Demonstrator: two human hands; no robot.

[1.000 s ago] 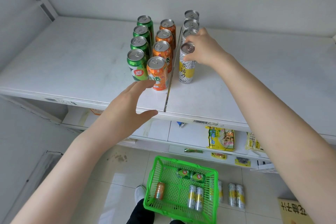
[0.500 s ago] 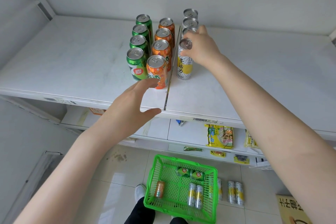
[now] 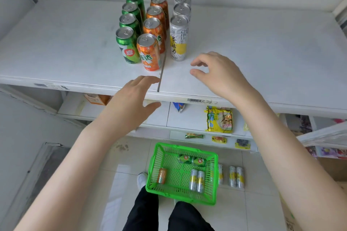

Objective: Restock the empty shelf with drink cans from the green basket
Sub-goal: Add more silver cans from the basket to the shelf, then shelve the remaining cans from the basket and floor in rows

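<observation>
Three rows of upright cans stand on the white shelf point(image 3: 244, 47): green cans point(image 3: 127, 45), orange cans point(image 3: 149, 52) and tall white-and-yellow cans point(image 3: 178, 39). My right hand point(image 3: 217, 73) hovers over the shelf just in front of the front white can, fingers loosely curled, holding nothing. My left hand point(image 3: 129, 105) floats at the shelf's front edge, fingers spread and empty. On the floor below, the green basket point(image 3: 157, 189) holds two green cans point(image 3: 192, 160), one orange can point(image 3: 161, 175) and two white-and-yellow cans point(image 3: 196, 180).
A dark seam point(image 3: 161, 75) splits the shelf between the orange and white rows. Lower shelves carry snack packets point(image 3: 219, 119). Three white-and-yellow cans point(image 3: 235, 176) lie on the tiled floor right of the basket. My legs stand behind the basket.
My right hand let go of the front white-and-yellow can and drew back toward the shelf's front. My left hand pulled back to the shelf edge. The camera tipped downward.
</observation>
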